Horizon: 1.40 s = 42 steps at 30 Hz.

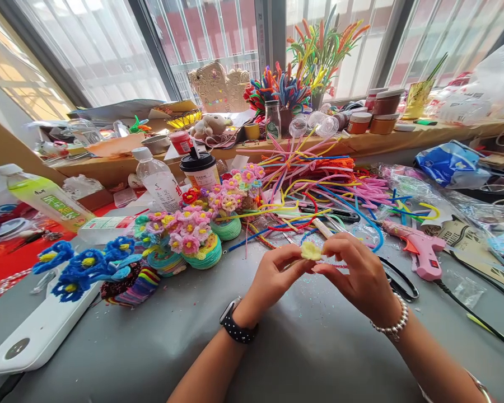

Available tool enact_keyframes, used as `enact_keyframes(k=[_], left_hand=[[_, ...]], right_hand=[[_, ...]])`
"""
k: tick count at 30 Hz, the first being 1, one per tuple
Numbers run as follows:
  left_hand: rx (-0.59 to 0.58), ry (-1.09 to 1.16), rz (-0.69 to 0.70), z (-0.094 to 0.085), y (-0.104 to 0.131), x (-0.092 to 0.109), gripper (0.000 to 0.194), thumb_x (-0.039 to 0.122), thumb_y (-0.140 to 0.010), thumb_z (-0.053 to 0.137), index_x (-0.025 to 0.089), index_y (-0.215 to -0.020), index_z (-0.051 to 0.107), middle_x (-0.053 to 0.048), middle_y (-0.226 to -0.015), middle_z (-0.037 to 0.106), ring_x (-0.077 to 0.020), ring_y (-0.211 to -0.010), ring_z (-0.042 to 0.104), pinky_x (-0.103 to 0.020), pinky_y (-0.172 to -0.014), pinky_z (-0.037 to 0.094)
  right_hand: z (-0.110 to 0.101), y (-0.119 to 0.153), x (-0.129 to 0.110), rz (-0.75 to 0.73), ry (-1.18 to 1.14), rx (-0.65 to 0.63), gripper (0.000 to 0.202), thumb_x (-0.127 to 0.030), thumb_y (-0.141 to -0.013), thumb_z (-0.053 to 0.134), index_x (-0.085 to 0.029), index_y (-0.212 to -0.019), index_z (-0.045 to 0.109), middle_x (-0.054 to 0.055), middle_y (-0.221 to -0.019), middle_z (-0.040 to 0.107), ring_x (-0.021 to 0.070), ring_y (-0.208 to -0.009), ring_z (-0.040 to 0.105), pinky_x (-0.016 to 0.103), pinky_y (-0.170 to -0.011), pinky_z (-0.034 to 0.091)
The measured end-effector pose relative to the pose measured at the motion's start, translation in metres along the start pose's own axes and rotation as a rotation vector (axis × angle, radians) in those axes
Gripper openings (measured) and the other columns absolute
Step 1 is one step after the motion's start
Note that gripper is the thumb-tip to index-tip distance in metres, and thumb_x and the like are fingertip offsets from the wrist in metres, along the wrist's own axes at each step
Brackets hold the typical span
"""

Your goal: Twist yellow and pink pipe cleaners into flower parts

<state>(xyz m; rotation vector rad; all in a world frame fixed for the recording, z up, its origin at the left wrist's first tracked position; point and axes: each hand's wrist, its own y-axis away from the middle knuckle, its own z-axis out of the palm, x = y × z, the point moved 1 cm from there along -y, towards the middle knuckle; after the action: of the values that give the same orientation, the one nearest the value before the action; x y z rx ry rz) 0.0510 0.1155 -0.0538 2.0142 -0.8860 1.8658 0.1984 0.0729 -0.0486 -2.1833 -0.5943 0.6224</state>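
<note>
In front of me, a small pale yellow pipe-cleaner flower (311, 251) is held up over the table. My left hand (274, 280) pinches it from the left between thumb and index finger. At its right edge, the fingertips of my right hand (359, 277) close on it, thumb below and index finger above. Finished pink pipe-cleaner flowers (190, 230) stand in wrapped round pots to the left. Blue flowers (86, 263) lean from a striped pot (131, 284) lying on its side. Loose pipe cleaners (331, 184) are heaped behind my hands.
A pink glue gun (424, 252) lies at the right with its cord trailing forward. Scissors (399, 280) lie partly behind my right hand. Bottles (157, 179) and a lidded cup (199, 169) stand at the back left. A long white device (42, 330) rests at the front left.
</note>
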Motion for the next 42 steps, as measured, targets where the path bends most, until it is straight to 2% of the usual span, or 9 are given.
enact_keyframes(k=[3,6,10,15,20,25,29,36,42], left_hand=[[0.031,0.076,-0.006,-0.004,0.001,0.003,0.019,0.030,-0.074,0.054,0.015,-0.079,0.065,-0.006,-0.079,0.062,-0.0164,-0.075,0.056,-0.026,-0.069,0.044],[0.066,0.026,0.065,-0.004,0.000,0.004,0.016,0.027,-0.073,0.056,0.016,-0.074,0.066,-0.005,-0.080,0.061,-0.0160,-0.077,0.055,-0.026,-0.069,0.043],[0.131,-0.138,0.171,-0.001,0.000,0.003,0.012,0.024,-0.072,0.057,0.017,-0.072,0.066,-0.005,-0.078,0.059,-0.0148,-0.077,0.053,-0.028,-0.073,0.041],[0.308,-0.249,0.254,-0.003,0.002,0.001,0.021,0.024,-0.070,0.058,0.020,-0.091,0.063,-0.005,-0.086,0.053,-0.0155,-0.082,0.049,-0.029,-0.074,0.041],[0.178,0.129,0.057,0.000,0.002,0.002,0.023,0.027,-0.076,0.051,0.017,-0.096,0.057,-0.001,-0.073,0.057,-0.0093,-0.059,0.053,-0.024,-0.061,0.046],[0.269,0.294,-0.036,0.002,-0.001,0.003,0.012,0.022,-0.071,0.058,0.014,-0.079,0.060,0.000,-0.067,0.062,-0.0102,-0.059,0.058,-0.022,-0.060,0.049],[0.327,0.252,0.036,0.003,0.002,0.002,0.011,0.020,-0.068,0.061,0.015,-0.079,0.061,-0.002,-0.075,0.065,-0.0116,-0.066,0.060,-0.022,-0.063,0.050],[0.362,-0.037,0.321,0.005,0.014,0.000,0.013,0.015,-0.069,0.059,0.016,-0.082,0.062,-0.006,-0.081,0.066,-0.0158,-0.075,0.060,-0.028,-0.069,0.050],[0.398,-0.064,0.292,0.006,0.013,-0.003,0.005,0.015,-0.071,0.056,0.015,-0.074,0.059,-0.004,-0.075,0.064,-0.0136,-0.069,0.060,-0.025,-0.064,0.050]], right_hand=[[-0.004,0.000,-0.003,0.025,-0.084,0.094,0.021,-0.021,-0.076,0.054,-0.019,-0.095,0.044,0.004,-0.077,0.053,0.0139,-0.069,0.050,0.027,-0.061,0.044],[-0.004,0.000,-0.006,-0.025,-0.086,0.077,0.033,-0.012,-0.074,0.055,-0.022,-0.104,0.045,0.004,-0.083,0.055,0.0140,-0.073,0.052,0.028,-0.064,0.046],[-0.001,0.001,-0.007,-0.043,-0.070,0.036,0.031,-0.006,-0.075,0.051,-0.022,-0.101,0.050,0.004,-0.080,0.055,0.0133,-0.074,0.054,0.027,-0.065,0.047],[-0.003,0.000,-0.005,-0.014,0.018,0.072,0.027,-0.006,-0.075,0.051,-0.021,-0.098,0.052,0.005,-0.082,0.055,0.0134,-0.075,0.054,0.027,-0.066,0.047],[-0.001,-0.002,-0.006,-0.033,-0.017,0.036,0.029,-0.004,-0.075,0.051,-0.021,-0.099,0.051,0.005,-0.089,0.059,0.0144,-0.083,0.055,0.029,-0.074,0.046],[0.003,0.000,-0.009,0.108,-0.134,0.014,0.027,-0.011,-0.075,0.051,-0.020,-0.101,0.049,0.005,-0.094,0.058,0.0146,-0.080,0.056,0.028,-0.069,0.048],[0.001,0.000,-0.011,0.207,-0.161,0.016,0.024,-0.018,-0.074,0.055,-0.019,-0.098,0.050,0.005,-0.093,0.058,0.0110,-0.065,0.055,0.026,-0.060,0.049],[-0.002,-0.003,-0.017,0.126,-0.197,0.085,0.019,-0.008,-0.074,0.052,-0.020,-0.088,0.054,0.003,-0.078,0.058,0.0132,-0.071,0.056,0.027,-0.061,0.049],[0.003,-0.001,-0.019,0.047,-0.130,0.125,0.021,-0.004,-0.073,0.053,-0.020,-0.087,0.056,0.004,-0.077,0.059,0.0143,-0.073,0.057,0.027,-0.064,0.049]])
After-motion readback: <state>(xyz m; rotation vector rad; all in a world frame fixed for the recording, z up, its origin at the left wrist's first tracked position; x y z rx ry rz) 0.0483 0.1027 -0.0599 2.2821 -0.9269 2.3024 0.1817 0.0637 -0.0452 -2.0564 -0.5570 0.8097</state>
